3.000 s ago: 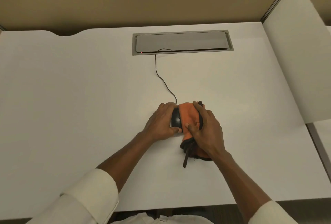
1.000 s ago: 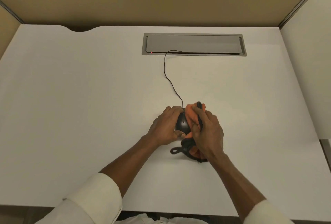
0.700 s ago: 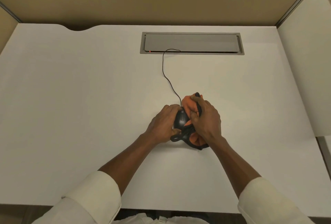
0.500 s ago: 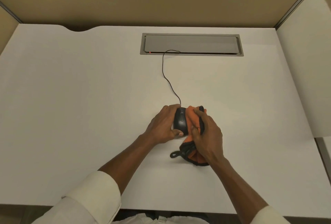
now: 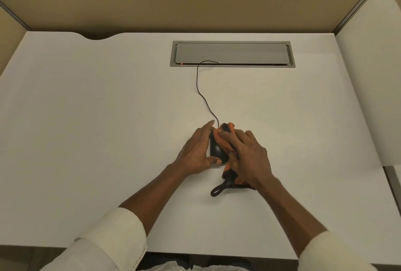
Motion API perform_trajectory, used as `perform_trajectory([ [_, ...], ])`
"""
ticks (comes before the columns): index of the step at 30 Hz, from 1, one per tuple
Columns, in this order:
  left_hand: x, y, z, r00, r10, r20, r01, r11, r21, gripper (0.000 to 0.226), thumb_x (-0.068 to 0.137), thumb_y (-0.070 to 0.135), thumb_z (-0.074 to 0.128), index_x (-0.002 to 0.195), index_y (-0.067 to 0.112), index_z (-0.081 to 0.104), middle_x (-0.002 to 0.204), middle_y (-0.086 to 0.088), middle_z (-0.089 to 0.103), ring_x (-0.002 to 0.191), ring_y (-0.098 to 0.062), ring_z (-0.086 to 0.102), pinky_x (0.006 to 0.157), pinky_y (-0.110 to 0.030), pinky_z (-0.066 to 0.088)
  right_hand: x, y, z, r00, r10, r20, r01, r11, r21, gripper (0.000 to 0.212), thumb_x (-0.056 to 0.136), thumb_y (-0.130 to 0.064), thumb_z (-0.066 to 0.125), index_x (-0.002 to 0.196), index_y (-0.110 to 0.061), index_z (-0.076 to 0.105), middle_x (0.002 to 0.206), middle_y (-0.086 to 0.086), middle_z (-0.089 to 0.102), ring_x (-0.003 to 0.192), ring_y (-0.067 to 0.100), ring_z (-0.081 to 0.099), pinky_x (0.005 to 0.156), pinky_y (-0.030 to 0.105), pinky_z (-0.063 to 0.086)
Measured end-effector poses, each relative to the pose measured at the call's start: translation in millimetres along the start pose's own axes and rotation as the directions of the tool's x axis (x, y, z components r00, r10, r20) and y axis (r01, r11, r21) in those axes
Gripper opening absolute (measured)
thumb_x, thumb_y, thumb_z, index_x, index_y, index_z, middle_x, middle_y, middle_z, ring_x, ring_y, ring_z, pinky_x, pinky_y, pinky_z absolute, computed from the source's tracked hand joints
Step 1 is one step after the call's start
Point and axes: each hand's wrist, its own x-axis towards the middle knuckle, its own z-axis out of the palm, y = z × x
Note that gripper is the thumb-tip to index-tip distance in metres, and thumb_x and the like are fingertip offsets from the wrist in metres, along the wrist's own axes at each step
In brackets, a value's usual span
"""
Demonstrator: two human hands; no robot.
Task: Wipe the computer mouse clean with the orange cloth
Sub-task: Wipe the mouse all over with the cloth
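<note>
Hands meet in the middle of the white desk. I see my left hand cupped around the left side of the black computer mouse, thumb at its near end, fingers long and loosely curled. My right hand presses the orange cloth on top of the mouse, fingers bent over it. The cloth's dark loop lies on the desk. The mouse's cord runs up to the grey cable hatch.
</note>
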Motion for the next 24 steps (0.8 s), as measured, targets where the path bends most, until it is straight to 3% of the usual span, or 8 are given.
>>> perform_trajectory([
  [5,1.8,0.8,-0.7,1.000,-0.027,0.000,0.027,1.000,-0.009,0.130,0.068,0.050,0.090,0.162,0.036,0.002,0.158,0.001,0.040,0.136,-0.023,0.052,0.105,-0.047,0.054,40.1,13.1,-15.1,0.989,-0.100,0.108,0.108,0.991,-0.073,0.048,0.098,-0.024,0.056,0.143,-0.039,0.053,0.127,-0.011,0.064,0.099,0.021,0.052,0.059,0.035,0.052],
  [8,1.9,1.1,-0.9,0.999,-0.032,0.000,0.032,0.999,-0.021,0.130,0.068,0.051,0.089,0.162,0.036,0.001,0.159,0.002,0.038,0.137,-0.023,0.051,0.105,-0.046,0.054,44.6,11.8,-19.8,0.975,-0.166,0.148,0.179,0.981,-0.078,0.040,0.100,-0.035,0.049,0.139,-0.037,0.056,0.121,-0.010,0.066,0.094,0.020,0.051,0.055,0.029,0.042],
  [14,3.4,4.9,-4.4,0.999,-0.027,0.020,0.027,0.999,-0.041,0.128,0.067,0.051,0.087,0.164,0.028,0.007,0.156,0.002,0.042,0.140,-0.022,0.048,0.108,-0.047,0.053,11.0,10.6,-19.7,0.950,-0.268,0.160,0.279,0.959,-0.051,0.055,0.090,-0.014,0.060,0.140,-0.036,0.055,0.128,-0.011,0.064,0.089,0.019,0.048,0.047,0.029,0.041],
  [16,3.3,7.0,-4.7,0.999,-0.039,0.022,0.040,0.998,-0.040,0.128,0.065,0.058,0.083,0.164,0.027,0.008,0.155,0.002,0.044,0.140,-0.022,0.049,0.109,-0.046,0.051,1.1,9.6,-17.9,0.954,-0.265,0.140,0.274,0.960,-0.053,0.060,0.087,-0.010,0.061,0.140,-0.037,0.055,0.129,-0.012,0.063,0.087,0.019,0.048,0.046,0.028,0.040],
  [22,2.5,3.0,-1.6,0.999,-0.051,0.016,0.051,0.999,-0.014,0.129,0.069,0.044,0.091,0.164,0.032,0.004,0.158,0.002,0.039,0.140,-0.022,0.048,0.106,-0.047,0.054,19.6,11.0,-13.1,0.982,-0.168,0.086,0.175,0.981,-0.082,0.053,0.093,-0.018,0.059,0.143,-0.034,0.057,0.131,-0.009,0.064,0.094,0.022,0.051,0.052,0.027,0.038],
  [24,2.3,2.2,-1.9,0.999,-0.053,0.011,0.053,0.999,-0.006,0.130,0.067,0.048,0.090,0.163,0.034,0.003,0.159,0.001,0.037,0.141,-0.021,0.047,0.106,-0.047,0.054,34.4,12.7,-12.5,0.991,-0.101,0.087,0.108,0.991,-0.077,0.051,0.096,-0.020,0.059,0.143,-0.036,0.055,0.127,-0.010,0.065,0.098,0.022,0.052,0.055,0.031,0.046],
])
